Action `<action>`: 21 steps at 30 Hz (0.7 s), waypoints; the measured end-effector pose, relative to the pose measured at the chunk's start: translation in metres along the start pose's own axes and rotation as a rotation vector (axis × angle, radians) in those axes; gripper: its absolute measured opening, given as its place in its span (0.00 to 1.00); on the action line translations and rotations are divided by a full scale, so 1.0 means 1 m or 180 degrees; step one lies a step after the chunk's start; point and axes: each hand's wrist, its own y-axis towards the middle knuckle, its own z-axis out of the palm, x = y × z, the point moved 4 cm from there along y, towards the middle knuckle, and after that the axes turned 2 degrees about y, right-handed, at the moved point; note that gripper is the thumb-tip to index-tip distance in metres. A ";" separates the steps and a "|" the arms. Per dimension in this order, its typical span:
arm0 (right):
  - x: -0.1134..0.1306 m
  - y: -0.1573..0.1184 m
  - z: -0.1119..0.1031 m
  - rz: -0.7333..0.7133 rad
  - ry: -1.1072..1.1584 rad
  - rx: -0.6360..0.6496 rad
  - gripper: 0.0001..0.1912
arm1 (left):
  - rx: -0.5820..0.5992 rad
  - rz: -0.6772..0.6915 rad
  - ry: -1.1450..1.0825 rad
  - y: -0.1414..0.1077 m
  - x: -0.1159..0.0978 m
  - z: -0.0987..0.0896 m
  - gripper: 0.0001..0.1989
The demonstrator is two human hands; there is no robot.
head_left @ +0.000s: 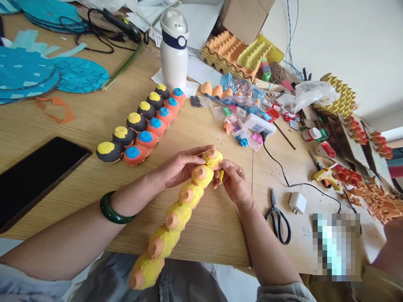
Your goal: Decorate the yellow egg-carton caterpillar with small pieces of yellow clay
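Observation:
My left hand [181,167] is closed on the far end of an egg-carton strip [181,212]. The strip runs slanting down toward my lap, its row of bumps covered in yellow clay with bare orange-brown tips. A small bit of yellow clay [221,176] is pinched in my right hand [235,184], close beside the strip's far end. Left of my hands lie two finished-looking strips side by side: a black strip [136,122] with yellow tops and an orange-red strip [155,129] with blue tops.
A phone [40,178] lies at the left, and a white bottle [174,54] stands at the back. Scissors [277,216], a white charger [297,203] and a power strip [258,124] with its cable are on the right. Egg trays [231,54] stack behind; another person's arm [390,247] shows lower right.

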 end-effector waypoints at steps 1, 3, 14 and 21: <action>0.000 -0.001 0.001 -0.0005 -0.0015 -0.0003 0.19 | -0.0014 0.0007 0.0047 0.000 0.000 0.000 0.20; 0.000 -0.002 0.001 -0.0063 -0.0090 -0.0072 0.18 | -0.0044 0.0037 0.0183 0.000 0.000 -0.002 0.20; 0.001 -0.005 0.001 -0.0492 -0.0274 -0.0432 0.15 | -0.0028 0.0650 0.2171 -0.006 -0.030 -0.007 0.36; 0.001 -0.008 0.011 -0.0479 -0.0359 -0.0408 0.15 | 0.0196 0.0706 0.2903 -0.007 -0.034 -0.011 0.34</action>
